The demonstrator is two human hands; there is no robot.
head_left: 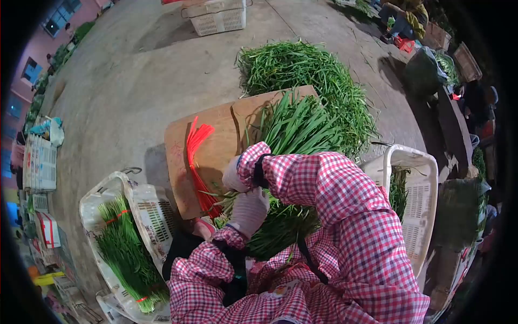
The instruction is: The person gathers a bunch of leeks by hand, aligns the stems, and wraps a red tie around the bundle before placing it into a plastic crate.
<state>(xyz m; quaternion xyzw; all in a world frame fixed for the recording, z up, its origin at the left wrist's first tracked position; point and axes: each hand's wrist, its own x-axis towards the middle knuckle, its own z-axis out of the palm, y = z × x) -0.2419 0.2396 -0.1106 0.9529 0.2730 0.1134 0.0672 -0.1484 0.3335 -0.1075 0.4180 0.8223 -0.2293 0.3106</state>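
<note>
My left hand (249,212), in a pale striped knit glove, is closed round a bunch of garlic chives (280,221) over my lap; the pale stem ends stick out to the left. Just above it, my right hand (233,175), gloved too, is curled at the edge of the brown board (216,121); its fingertips and anything in them are hidden. Beside the hands, a bundle of red ties (198,143) lies along the board. Loose long green leaves (299,124) rest on the board's right part.
A large heap of chives (307,67) lies on the concrete floor behind the board. At my left, a white basket (143,208) holds tied bunches (127,251); another white crate (421,202) stands at my right. A further basket (218,20) is ahead. A person (407,21) sits at far right.
</note>
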